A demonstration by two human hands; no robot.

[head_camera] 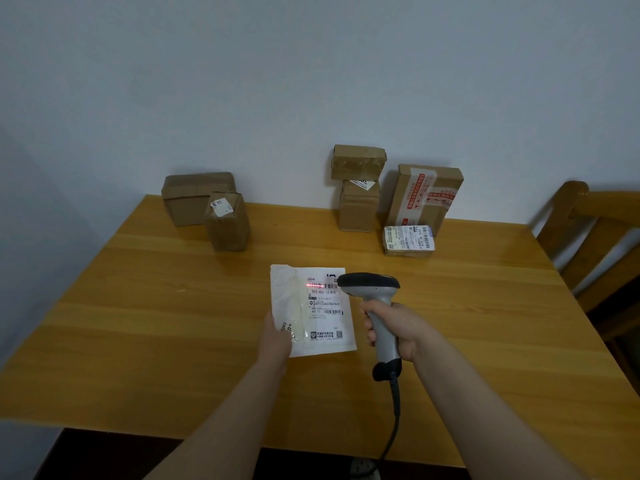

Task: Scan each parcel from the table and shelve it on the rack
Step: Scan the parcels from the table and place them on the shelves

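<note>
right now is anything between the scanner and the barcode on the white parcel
Nothing visible does. The red line from the barcode scanner lies across the top barcode of the white mailer bag, and the left hand grips its lower left edge, clear of that barcode.

A wooden chair (575,202) stands at the far right, its slatted back showing. A plain pale wall (311,64) fills the background. The floor (104,452) below is dark.
</note>
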